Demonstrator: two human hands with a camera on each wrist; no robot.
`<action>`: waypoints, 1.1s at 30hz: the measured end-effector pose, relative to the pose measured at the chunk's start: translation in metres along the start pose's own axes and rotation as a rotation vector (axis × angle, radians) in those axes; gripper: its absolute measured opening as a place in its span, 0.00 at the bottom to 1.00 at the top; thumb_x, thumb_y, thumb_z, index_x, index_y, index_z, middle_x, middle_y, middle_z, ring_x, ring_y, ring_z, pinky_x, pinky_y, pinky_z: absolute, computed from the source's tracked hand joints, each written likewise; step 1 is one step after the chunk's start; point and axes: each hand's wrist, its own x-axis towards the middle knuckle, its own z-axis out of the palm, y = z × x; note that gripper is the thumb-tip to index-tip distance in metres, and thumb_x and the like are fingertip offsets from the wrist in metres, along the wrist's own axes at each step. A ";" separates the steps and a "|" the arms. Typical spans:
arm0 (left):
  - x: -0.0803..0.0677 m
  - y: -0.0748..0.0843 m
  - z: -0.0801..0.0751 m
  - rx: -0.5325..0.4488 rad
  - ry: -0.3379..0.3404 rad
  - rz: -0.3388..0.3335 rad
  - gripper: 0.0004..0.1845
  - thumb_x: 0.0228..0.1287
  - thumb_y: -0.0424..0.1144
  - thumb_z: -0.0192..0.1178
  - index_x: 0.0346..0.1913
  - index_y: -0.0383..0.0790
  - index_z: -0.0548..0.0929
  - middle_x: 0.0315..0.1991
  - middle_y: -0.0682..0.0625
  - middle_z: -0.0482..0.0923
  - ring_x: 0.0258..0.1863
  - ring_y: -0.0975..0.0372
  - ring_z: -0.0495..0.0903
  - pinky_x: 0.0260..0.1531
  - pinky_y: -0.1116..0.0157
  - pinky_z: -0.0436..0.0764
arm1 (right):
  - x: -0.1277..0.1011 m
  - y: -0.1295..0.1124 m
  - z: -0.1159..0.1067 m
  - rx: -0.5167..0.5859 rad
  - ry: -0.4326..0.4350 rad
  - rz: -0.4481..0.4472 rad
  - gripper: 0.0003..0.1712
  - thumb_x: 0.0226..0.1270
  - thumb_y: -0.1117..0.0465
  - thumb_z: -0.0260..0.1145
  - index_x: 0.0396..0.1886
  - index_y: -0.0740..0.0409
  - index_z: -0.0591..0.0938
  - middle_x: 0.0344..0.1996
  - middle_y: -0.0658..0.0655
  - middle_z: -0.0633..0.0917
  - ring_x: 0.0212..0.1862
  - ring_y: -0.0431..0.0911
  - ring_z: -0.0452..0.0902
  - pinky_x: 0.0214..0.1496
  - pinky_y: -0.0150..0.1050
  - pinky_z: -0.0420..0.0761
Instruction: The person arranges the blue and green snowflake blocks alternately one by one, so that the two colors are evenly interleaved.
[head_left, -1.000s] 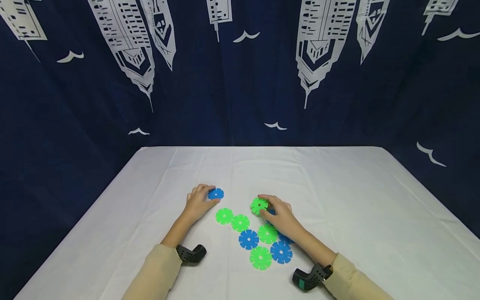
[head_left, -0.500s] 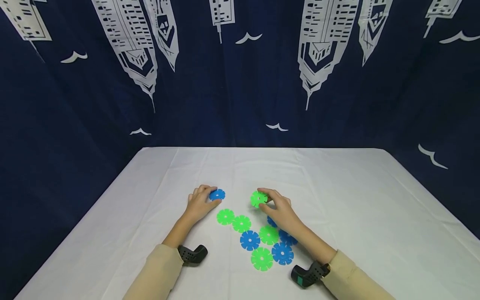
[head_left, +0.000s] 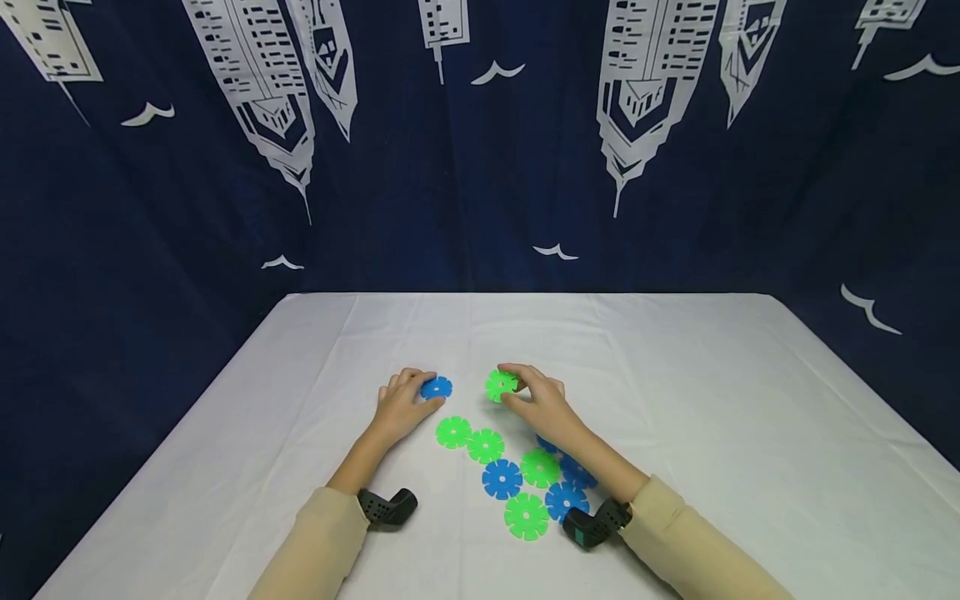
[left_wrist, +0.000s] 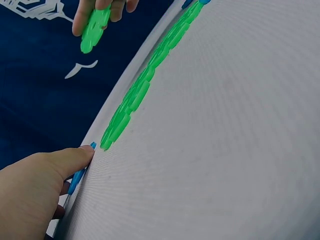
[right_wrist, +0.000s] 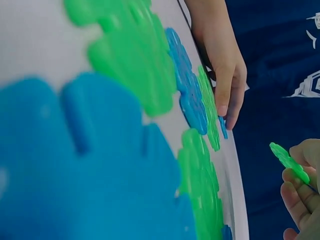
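Between thumb and fingers my left hand [head_left: 400,407] pinches a blue notched plastic disc [head_left: 437,388] at the table's far middle. In the left wrist view this blue disc [left_wrist: 76,181] shows edge-on, close to the white cloth. My right hand [head_left: 543,406] grips a green notched disc [head_left: 500,385] by its right edge, a short way right of the blue one. The right wrist view has that green disc [right_wrist: 290,162] lifted off the table, between thumb and fingers. The two held discs are apart.
Nearer me on the white table [head_left: 375,333] lie several loose discs, among them a green disc [head_left: 453,432], a blue disc [head_left: 502,479] and another green disc [head_left: 527,517]. My right forearm partly covers some blue ones. A dark blue curtain [head_left: 465,167] hangs behind.
My right hand has moved the green disc away from the loose discs, farther back and left towards the blue disc. The left hand has stayed nearly still with its blue disc.
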 end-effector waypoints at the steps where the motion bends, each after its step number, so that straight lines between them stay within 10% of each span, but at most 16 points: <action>1: 0.000 0.000 0.000 0.000 -0.001 0.000 0.28 0.56 0.50 0.59 0.58 0.40 0.73 0.55 0.43 0.70 0.54 0.52 0.66 0.43 0.56 0.60 | 0.002 0.000 0.001 -0.002 0.001 0.004 0.26 0.60 0.59 0.61 0.59 0.57 0.71 0.52 0.58 0.78 0.45 0.48 0.71 0.57 0.53 0.53; 16: 0.001 -0.003 0.002 0.006 0.007 0.002 0.28 0.56 0.51 0.59 0.58 0.41 0.73 0.56 0.43 0.70 0.54 0.52 0.66 0.44 0.56 0.60 | 0.033 -0.007 0.021 0.008 0.007 0.052 0.26 0.60 0.60 0.61 0.59 0.58 0.71 0.52 0.58 0.78 0.45 0.49 0.74 0.54 0.52 0.54; 25: 0.000 -0.002 0.001 -0.015 0.001 0.010 0.27 0.57 0.49 0.59 0.59 0.42 0.73 0.59 0.45 0.70 0.53 0.53 0.65 0.44 0.57 0.59 | 0.049 -0.007 0.036 -0.075 -0.079 0.141 0.25 0.58 0.63 0.59 0.57 0.59 0.73 0.36 0.57 0.80 0.38 0.47 0.72 0.50 0.50 0.58; 33: 0.001 -0.002 0.002 0.014 0.010 -0.009 0.28 0.56 0.51 0.59 0.58 0.40 0.73 0.52 0.43 0.69 0.47 0.55 0.65 0.40 0.59 0.58 | 0.051 -0.001 0.042 -0.159 -0.182 0.189 0.24 0.60 0.61 0.59 0.59 0.55 0.72 0.56 0.61 0.74 0.59 0.54 0.67 0.56 0.54 0.60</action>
